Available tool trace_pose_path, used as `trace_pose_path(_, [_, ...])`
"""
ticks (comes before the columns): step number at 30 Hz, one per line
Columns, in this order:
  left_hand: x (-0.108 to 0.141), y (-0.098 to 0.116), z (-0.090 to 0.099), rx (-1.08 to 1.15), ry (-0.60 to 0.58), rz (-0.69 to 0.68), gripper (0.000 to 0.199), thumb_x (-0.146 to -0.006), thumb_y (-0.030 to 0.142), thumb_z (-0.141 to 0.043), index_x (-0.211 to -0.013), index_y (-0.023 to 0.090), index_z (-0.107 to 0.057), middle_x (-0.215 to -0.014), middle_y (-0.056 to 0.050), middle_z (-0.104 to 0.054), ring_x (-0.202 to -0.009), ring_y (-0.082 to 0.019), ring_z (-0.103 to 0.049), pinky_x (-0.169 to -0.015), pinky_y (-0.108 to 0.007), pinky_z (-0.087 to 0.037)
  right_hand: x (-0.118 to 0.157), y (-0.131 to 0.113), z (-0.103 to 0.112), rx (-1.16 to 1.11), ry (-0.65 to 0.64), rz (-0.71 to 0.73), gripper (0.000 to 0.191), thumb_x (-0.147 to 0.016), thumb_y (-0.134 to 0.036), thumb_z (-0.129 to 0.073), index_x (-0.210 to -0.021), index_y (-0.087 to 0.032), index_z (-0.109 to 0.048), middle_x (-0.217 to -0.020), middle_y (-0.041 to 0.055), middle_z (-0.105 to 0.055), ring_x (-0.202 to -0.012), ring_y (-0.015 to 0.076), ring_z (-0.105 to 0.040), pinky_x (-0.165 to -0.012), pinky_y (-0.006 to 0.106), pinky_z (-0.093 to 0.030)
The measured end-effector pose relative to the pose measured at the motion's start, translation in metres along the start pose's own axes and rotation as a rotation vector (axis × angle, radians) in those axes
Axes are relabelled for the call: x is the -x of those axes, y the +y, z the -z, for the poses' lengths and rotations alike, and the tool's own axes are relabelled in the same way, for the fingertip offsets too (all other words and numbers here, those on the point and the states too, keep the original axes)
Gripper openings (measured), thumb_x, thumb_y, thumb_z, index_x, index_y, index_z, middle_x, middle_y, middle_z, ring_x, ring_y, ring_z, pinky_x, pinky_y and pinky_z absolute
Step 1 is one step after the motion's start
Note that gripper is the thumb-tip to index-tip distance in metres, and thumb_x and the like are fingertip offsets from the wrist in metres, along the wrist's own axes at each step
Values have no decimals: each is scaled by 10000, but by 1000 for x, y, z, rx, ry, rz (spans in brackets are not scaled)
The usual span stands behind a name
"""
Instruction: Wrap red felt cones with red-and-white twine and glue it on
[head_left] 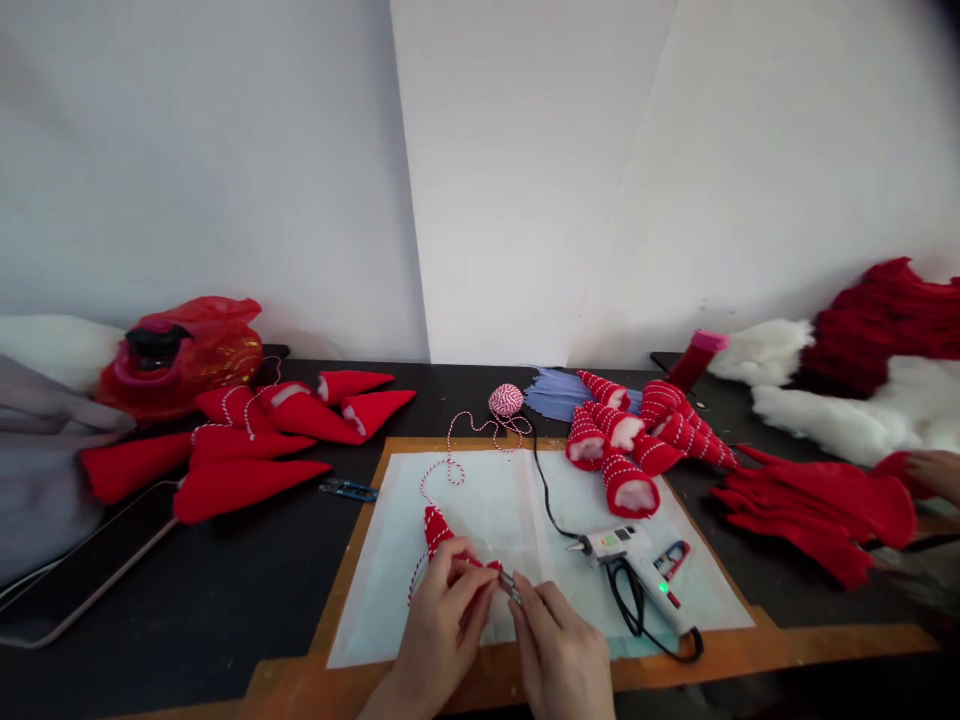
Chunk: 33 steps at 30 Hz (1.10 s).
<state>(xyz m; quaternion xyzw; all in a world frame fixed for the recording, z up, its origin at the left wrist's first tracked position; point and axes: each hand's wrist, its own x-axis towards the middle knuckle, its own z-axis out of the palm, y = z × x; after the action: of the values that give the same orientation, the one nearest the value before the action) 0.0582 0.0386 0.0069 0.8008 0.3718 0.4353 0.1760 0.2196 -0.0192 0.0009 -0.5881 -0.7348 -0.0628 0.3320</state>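
My left hand (446, 620) pinches a small red felt cone (436, 528) over the white sheet (540, 500). Red-and-white twine wraps the cone's tip and trails back to a ball of twine (506, 400). My right hand (559, 645) is closed on a small metal tool (510, 586), whose end meets the cone's edge at my left fingertips. Part of the cone is hidden behind my left fingers. To the right of my hands lies a white glue gun (637, 570) with a green light and a black cord.
Plain red cones (247, 487), blue snips (349, 489) and a phone (82, 570) lie left. Twine-wrapped stuffed cones (630, 485), red fabric pieces (825, 500) and white stuffing (840, 420) are right. Another person's hand (934, 472) shows at the right edge.
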Motion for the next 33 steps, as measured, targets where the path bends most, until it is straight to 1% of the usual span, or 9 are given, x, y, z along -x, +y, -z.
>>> trace_pose_path(6, [8, -3, 2, -68, 16, -134, 225, -916, 48, -557, -1074, 177, -652, -1135, -102, -495, -1012, -192, -588, -855, -319, -575, 14, 18, 17, -41, -80, 22, 370, -1030, -349, -365, -1200, -173, -642, -785, 57, -686, -517, 185, -691, -428, 254, -496])
trace_pose_path(10, [13, -5, 5, -164, 27, -208, 268, -904, 42, -565, -1117, 180, -650, -1174, -118, -507, -1131, -249, -537, -953, -419, -545, 27, 31, 26, -164, -105, 15, 348, -1028, -370, -382, -1202, -212, -639, -814, 51, -697, -582, 169, -713, -514, 219, -541])
trace_pose_path(13, [17, -8, 7, -200, 38, -221, 273, -902, 41, -562, -1116, 182, -657, -1196, -123, -499, -1158, -265, -523, -985, -469, -528, 28, 35, 37, -298, -145, -18, 304, -1008, -357, -450, -1209, -240, -645, -805, 41, -683, -612, 155, -703, -539, 205, -531])
trace_pose_path(19, [26, -16, 14, -174, 45, -209, 266, -897, 38, -573, -1110, 175, -656, -1201, -126, -487, -1145, -247, -532, -964, -421, -538, 16, 37, 54, -653, -117, -65, 297, -961, -348, -556, -1230, -272, -659, -794, 27, -643, -627, 136, -626, -574, 203, -510])
trace_pose_path(23, [24, -12, 18, -142, 43, -174, 271, -906, 21, -550, -1115, 164, -649, -1171, -125, -491, -1130, -224, -544, -933, -345, -543, 11, 35, 44, -580, -149, -140, 311, -943, -203, -549, -1237, -252, -640, -879, 47, -661, -734, 150, -671, -666, 207, -537])
trace_pose_path(26, [20, -8, 18, -109, 35, -143, 278, -906, 9, -537, -1109, 167, -642, -1133, -116, -501, -1079, -209, -566, -900, -325, -547, 6, 31, 32, -580, -210, -199, 265, -952, -216, -541, -1208, -243, -602, -924, 43, -686, -801, 160, -693, -723, 210, -546])
trace_pose_path(29, [16, -7, 18, -84, 46, -125, 273, -907, 15, -537, -1105, 174, -637, -1107, -107, -510, -1026, -198, -586, -877, -321, -552, 1, 27, 22, -579, -209, -235, 220, -977, -238, -498, -1193, -232, -541, -1017, 58, -702, -905, 176, -707, -777, 222, -558])
trace_pose_path(31, [15, -7, 18, -78, 54, -116, 270, -909, 22, -540, -1102, 185, -635, -1105, -103, -514, -999, -189, -595, -863, -315, -556, 0, 28, 15, -483, -195, -213, 229, -987, -249, -467, -1207, -220, -522, -1023, 77, -690, -887, 199, -713, -749, 258, -576])
trace_pose_path(33, [16, -7, 20, -64, 55, -112, 271, -907, 24, -537, -1097, 192, -632, -1108, -102, -515, -994, -187, -596, -850, -304, -561, 3, 33, 8, -280, -169, -194, 242, -994, -255, -438, -1210, -201, -532, -985, 96, -671, -788, 230, -711, -665, 318, -589])
